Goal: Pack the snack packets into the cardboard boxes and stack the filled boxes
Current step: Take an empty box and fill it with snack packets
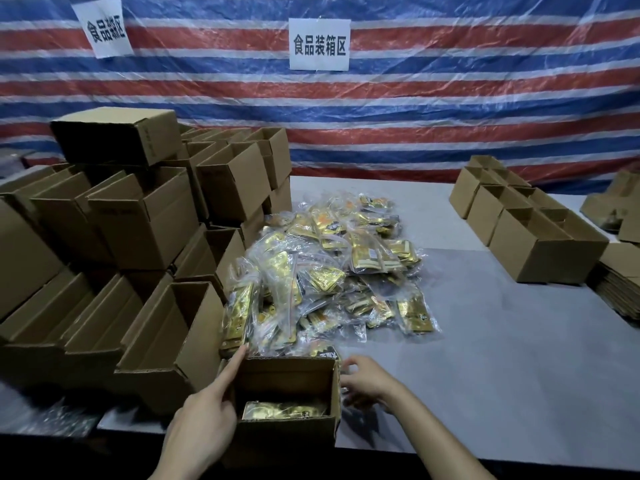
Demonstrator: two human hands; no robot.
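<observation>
My left hand (204,420) presses, fingers straight, on the open box (287,429) at the near edge of the tabletop (485,375), a gold packet (284,410) inside. My right hand (363,379) is blurred beside it, so I cannot tell its grip.

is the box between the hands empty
No, a gold packet lies at the bottom of the open box.
</observation>
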